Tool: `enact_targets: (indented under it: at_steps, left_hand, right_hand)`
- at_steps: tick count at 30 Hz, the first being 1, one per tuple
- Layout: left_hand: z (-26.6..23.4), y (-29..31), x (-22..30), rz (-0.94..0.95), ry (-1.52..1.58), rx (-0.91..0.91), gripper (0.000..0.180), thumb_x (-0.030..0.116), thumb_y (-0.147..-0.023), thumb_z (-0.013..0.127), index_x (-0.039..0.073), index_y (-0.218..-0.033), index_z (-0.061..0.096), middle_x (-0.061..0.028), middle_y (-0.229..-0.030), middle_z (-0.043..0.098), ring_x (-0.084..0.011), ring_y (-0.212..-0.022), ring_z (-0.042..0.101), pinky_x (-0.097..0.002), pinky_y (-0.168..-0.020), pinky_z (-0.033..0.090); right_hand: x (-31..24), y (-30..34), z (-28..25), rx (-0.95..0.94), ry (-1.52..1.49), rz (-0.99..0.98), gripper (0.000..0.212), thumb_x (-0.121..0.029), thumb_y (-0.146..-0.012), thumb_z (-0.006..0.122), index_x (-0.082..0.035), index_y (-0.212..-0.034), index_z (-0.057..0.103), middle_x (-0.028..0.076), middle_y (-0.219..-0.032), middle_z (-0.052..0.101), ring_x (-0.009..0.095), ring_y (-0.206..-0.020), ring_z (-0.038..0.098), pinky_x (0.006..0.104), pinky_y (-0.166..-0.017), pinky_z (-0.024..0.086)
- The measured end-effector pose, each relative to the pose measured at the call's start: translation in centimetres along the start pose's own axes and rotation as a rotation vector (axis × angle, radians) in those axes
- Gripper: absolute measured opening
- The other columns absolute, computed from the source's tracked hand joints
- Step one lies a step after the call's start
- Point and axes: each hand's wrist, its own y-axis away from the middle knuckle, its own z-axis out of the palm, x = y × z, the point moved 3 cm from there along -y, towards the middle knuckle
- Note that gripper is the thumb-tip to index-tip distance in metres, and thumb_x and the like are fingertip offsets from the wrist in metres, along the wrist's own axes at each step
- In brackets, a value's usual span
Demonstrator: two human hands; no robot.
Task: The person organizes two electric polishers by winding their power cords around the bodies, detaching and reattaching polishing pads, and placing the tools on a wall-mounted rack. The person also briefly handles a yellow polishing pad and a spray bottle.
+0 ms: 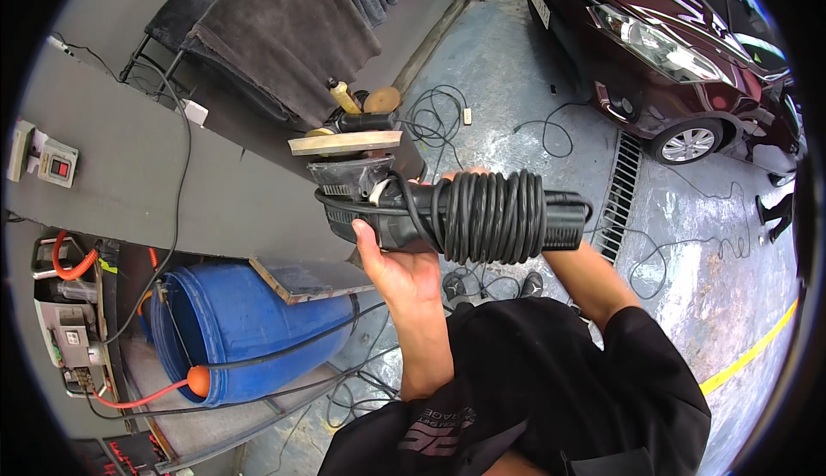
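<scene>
In front of my chest I hold a black corded power tool (383, 228), lying sideways with its wider head to the left. Its black cord (495, 218) is wound in many tight loops around the body. My left hand (403, 274) grips the tool from below near the head, thumb raised along the near side. Most of my right hand (469, 172) is hidden behind the tool and cord; only some fingers show at the far side, and my right forearm passes beneath the tool's right end. Just beyond the head sits another black tool with a pale flat pad (344, 142).
A yellow bottle (344, 97) stands near a round tan pad (382, 100). Grey towels (284, 37) hang on a rack. A blue barrel (267, 330) lies at lower left beside hoses. Loose cables (439, 114) cross the floor. A dark red car (680, 54) stands beyond a drain grate (621, 192).
</scene>
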Motion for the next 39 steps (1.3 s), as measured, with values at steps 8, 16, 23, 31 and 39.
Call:
enact_targets:
  at_steps: [8, 16, 23, 31, 39]
  left_hand:
    - [-2.6, -1.3, 1.4, 0.083, -0.116, -0.105, 0.078, 0.057, -0.085, 0.058, 0.001, -0.135, 0.04, -0.0229, -0.119, 0.057, -0.0384, -0.107, 0.058, -0.0504, -0.095, 0.048]
    - [-1.9, -0.6, 1.6, 0.272, -0.191, -0.028, 0.074, 0.057, -0.086, 0.053, 0.001, -0.132, 0.042, -0.0174, -0.116, 0.058, -0.0329, -0.102, 0.06, -0.0461, -0.09, 0.05]
    - [-3.2, -1.0, 0.0, 0.388, -0.178, 0.109, 0.065, 0.054, -0.089, 0.051, 0.001, -0.126, 0.048, -0.0138, -0.114, 0.059, -0.0287, -0.099, 0.061, -0.0437, -0.087, 0.052]
    - [-0.9, -0.6, 0.6, 0.253, -0.029, 0.123, 0.068, 0.06, -0.089, 0.048, 0.002, -0.126, 0.05, -0.0164, -0.109, 0.061, -0.0302, -0.099, 0.061, -0.0461, -0.088, 0.05]
    - [1.3, 1.0, 1.3, 0.061, 0.168, -0.078, 0.081, 0.065, -0.085, 0.05, -0.002, -0.131, 0.044, -0.0233, -0.116, 0.057, -0.0386, -0.105, 0.057, -0.0515, -0.095, 0.046]
  right_hand:
    - [4.2, -7.1, -6.6, -0.193, -0.346, -0.044, 0.032, -0.029, -0.075, 0.068, -0.003, -0.079, 0.051, 0.012, -0.078, 0.051, 0.034, -0.075, 0.056, 0.0433, -0.065, 0.045]
    - [-1.8, -8.3, -12.1, -0.332, -0.345, 0.125, 0.025, -0.021, -0.077, 0.07, 0.001, -0.071, 0.061, 0.016, -0.07, 0.061, 0.035, -0.072, 0.063, 0.0439, -0.064, 0.051]
    - [-7.5, -3.5, -11.4, -0.381, -0.817, 0.549, 0.025, -0.014, -0.093, 0.054, 0.006, -0.077, 0.055, 0.026, -0.058, 0.056, 0.045, -0.06, 0.059, 0.0492, -0.054, 0.047]
    - [-12.0, 2.6, -4.4, -0.263, -1.36, 0.574, 0.028, -0.021, -0.099, 0.047, 0.002, -0.084, 0.051, 0.018, -0.061, 0.058, 0.039, -0.057, 0.06, 0.0435, -0.053, 0.047]
    - [-5.3, 2.4, 0.4, -0.365, -0.821, 0.43, 0.031, -0.032, -0.093, 0.053, -0.002, -0.091, 0.061, 0.012, -0.086, 0.066, 0.033, -0.077, 0.065, 0.0411, -0.065, 0.049]
